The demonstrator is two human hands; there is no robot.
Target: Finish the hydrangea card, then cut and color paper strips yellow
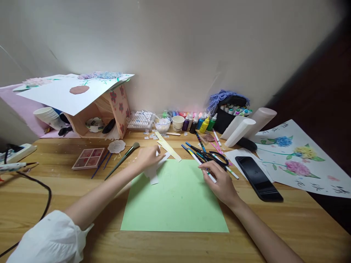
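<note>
A light green sheet of paper (175, 201) lies flat on the table in front of me. My right hand (221, 182) is above its right edge, fingers closed around a white marker pen (210, 176). Just beyond that hand are black-handled scissors (219, 157) and several more pens. Over the sheet's far left corner, my left hand (148, 157) is closed on a cut white paper piece (153, 178); its fingertips are partly hidden. A pale yellow strip (168, 147) lies beside the left hand, reaching the sheet's far edge.
A brush (122, 160) and a palette (88, 158) lie left, near a decorated box (117, 109). Paint bottles (204, 125), a paper cup (178, 123) and a bowl (162, 124) line the wall. A phone (259, 178) and a flower picture (304, 160) lie right.
</note>
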